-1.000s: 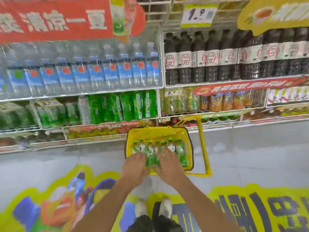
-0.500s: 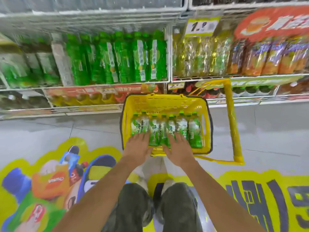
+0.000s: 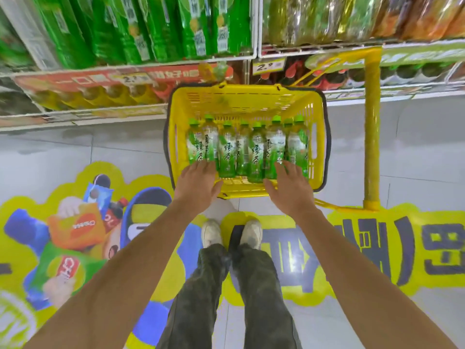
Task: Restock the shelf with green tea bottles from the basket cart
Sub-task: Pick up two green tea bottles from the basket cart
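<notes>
A yellow basket cart [image 3: 241,102] stands on the floor in front of the shelf. Several green tea bottles [image 3: 254,152] with green caps lie side by side in its near half. My left hand [image 3: 197,181] rests over the near rim at the bases of the leftmost bottles, fingers spread. My right hand [image 3: 289,186] lies over the bases of the rightmost bottles, fingers also spread. Neither hand has closed around a bottle. The shelf [image 3: 141,69] above the cart holds a row of tall green bottles [image 3: 161,28].
The cart's yellow pull handle [image 3: 372,127] rises at the right. A lower shelf [image 3: 83,114] with yellow-capped bottles sits left of the cart. My two shoes [image 3: 231,234] stand just behind the cart on a colourful floor sticker [image 3: 75,230].
The view has dropped and come closer to the basket. Both hands have spread apart, from the middle bottles toward the outer ones.
</notes>
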Motion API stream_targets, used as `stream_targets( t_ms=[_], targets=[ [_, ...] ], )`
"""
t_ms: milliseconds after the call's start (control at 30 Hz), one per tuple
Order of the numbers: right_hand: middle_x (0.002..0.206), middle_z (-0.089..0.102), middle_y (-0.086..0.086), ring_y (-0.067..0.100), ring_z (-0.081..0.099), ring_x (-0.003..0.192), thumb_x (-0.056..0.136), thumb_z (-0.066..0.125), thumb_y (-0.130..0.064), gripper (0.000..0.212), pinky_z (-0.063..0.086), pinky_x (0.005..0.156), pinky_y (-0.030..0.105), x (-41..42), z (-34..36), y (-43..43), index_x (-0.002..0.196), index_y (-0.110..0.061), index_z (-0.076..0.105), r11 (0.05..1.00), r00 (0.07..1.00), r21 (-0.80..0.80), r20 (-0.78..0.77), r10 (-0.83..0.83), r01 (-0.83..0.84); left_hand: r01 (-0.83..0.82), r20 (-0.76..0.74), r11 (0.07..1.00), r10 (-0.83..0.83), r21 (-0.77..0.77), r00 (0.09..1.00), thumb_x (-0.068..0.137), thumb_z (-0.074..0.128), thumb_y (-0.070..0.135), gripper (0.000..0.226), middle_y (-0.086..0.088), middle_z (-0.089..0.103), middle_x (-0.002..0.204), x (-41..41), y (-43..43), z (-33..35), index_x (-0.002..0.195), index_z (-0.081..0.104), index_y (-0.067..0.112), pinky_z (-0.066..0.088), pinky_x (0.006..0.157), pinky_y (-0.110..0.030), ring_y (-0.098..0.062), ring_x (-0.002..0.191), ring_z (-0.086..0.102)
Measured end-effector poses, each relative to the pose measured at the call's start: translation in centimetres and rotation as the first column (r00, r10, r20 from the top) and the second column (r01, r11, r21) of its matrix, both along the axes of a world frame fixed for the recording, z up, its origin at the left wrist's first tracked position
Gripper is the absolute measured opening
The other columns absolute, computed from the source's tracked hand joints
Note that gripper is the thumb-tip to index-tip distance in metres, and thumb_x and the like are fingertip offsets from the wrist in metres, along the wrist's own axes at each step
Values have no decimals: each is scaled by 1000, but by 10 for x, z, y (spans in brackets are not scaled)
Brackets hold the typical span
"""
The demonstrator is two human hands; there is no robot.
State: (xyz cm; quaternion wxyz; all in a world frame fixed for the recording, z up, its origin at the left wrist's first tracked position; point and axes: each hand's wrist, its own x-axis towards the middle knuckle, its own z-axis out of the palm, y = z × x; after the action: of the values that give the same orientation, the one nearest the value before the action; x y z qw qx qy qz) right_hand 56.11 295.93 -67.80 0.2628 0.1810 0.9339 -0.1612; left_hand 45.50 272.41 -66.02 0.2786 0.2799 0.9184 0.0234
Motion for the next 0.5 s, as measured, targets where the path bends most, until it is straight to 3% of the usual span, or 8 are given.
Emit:
stream_targets(
  t_ms=[500],
  targets=[
    [144,47,19,39,45,132,100,49,-47,57,51,97,52,-34,-35,-11,140,-7,47,999,1000,-42,-14,7,-8,-39,50,997,42,-65,998,97,53,43,49,-12,59,120,-21,11,-36,130,52,6,49,90,-44,-32,114,55]
  ],
)
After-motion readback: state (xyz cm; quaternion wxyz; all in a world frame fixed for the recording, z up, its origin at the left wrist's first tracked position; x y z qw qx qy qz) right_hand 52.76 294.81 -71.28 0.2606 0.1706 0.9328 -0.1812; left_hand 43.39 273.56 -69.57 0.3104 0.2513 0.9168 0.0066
